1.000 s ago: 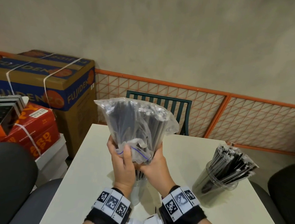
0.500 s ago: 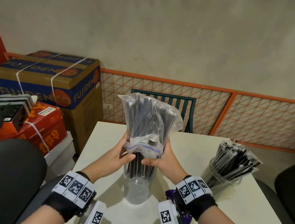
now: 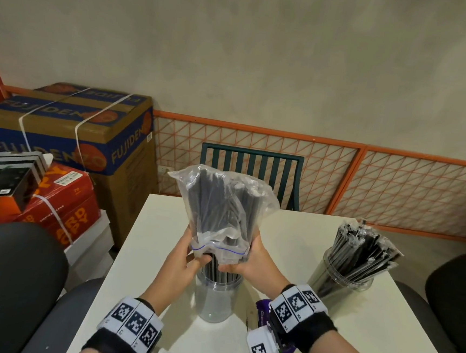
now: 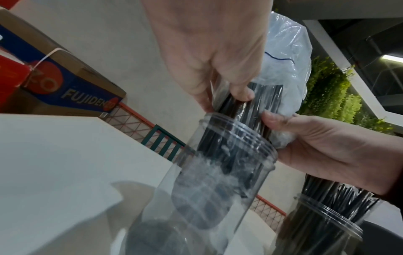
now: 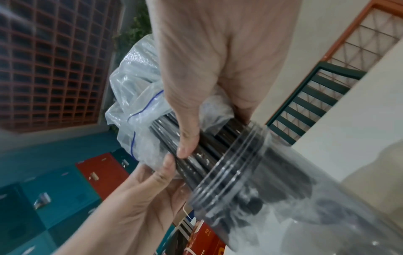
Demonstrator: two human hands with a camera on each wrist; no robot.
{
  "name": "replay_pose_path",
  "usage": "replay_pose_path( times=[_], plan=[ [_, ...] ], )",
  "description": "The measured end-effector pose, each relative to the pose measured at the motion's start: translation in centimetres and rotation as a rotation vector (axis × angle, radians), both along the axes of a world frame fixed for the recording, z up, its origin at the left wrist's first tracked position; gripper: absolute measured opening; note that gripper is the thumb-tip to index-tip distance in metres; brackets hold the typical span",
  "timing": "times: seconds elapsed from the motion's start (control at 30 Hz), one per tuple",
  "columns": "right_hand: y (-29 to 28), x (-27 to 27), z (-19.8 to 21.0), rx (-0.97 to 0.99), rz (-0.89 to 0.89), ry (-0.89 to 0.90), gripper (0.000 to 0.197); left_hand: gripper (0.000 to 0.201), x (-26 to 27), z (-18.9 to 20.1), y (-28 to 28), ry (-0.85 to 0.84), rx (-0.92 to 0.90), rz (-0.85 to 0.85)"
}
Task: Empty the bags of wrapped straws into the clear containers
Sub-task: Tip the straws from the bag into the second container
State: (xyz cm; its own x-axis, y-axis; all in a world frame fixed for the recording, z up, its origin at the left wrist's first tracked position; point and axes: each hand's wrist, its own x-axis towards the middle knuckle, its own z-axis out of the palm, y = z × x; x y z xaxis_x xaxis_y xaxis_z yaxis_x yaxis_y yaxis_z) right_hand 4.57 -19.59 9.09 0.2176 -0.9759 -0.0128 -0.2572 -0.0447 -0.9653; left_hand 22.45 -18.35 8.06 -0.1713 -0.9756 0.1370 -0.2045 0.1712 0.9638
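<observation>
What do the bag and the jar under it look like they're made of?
The bag looks like thin, clear, soft plastic film: it crinkles, catches glints, and has a blue zip line near its mouth. The jar seems to be rigid clear plastic, glossy, with moulded ridges around the rim; glass cannot be ruled out from looks alone.

Tipped further upright since a second ago: bag (image 3: pixel 224 212), mouth down over the empty jar (image 3: pixel 215 298). Lowered with it, left hand (image 3: pixel 182 259) and right hand (image 3: pixel 252 262), now gripping the bag by its blue seal line. Dropped deeper: straws (image 3: pixel 218 270), ends past the jar's rim.
</observation>
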Motion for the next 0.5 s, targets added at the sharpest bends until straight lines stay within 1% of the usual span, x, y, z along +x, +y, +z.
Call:
replay_pose_path(
  times=[0.07,0.13,0.23,0.27,0.3,0.37,0.4,0.43,0.5],
  plan=[
    [0.1,0.0,0.5,0.009,0.038,0.011,0.095,0.082,0.6,0.8,0.2,-0.078,0.046,-0.114],
    [-0.2,-0.3,1.5,0.006,0.09,0.032,0.102,0.091,1.3,2.2,0.3,-0.104,0.136,-0.235],
    [-0.5,-0.2,3.4,-0.032,0.185,0.201,0.121,0.102,1.7,4.4,0.4,-0.059,0.223,-0.273],
    [-0.5,-0.1,3.9,-0.036,0.213,0.215,0.124,0.106,1.6,4.8,0.5,-0.061,0.235,-0.267],
    [-0.5,0.0,4.2,-0.02,0.232,0.177,0.122,0.11,1.4,5.1,0.7,-0.078,0.238,-0.26],
    [-0.3,0.1,4.8,-0.008,0.227,0.095,0.108,0.11,1.1,5.4,0.9,-0.12,0.251,-0.224],
    [-0.2,0.0,5.0,-0.015,0.199,0.099,0.102,0.108,1.1,5.5,0.9,-0.123,0.254,-0.198],
    [0.1,-0.3,5.0,-0.02,0.17,0.12,0.098,0.11,1.2,5.7,1.0,-0.113,0.241,-0.173],
    [0.5,-0.9,5.0,-0.018,0.098,0.147,0.096,0.123,1.6,6.1,1.2,-0.068,0.199,-0.124]
  ],
)
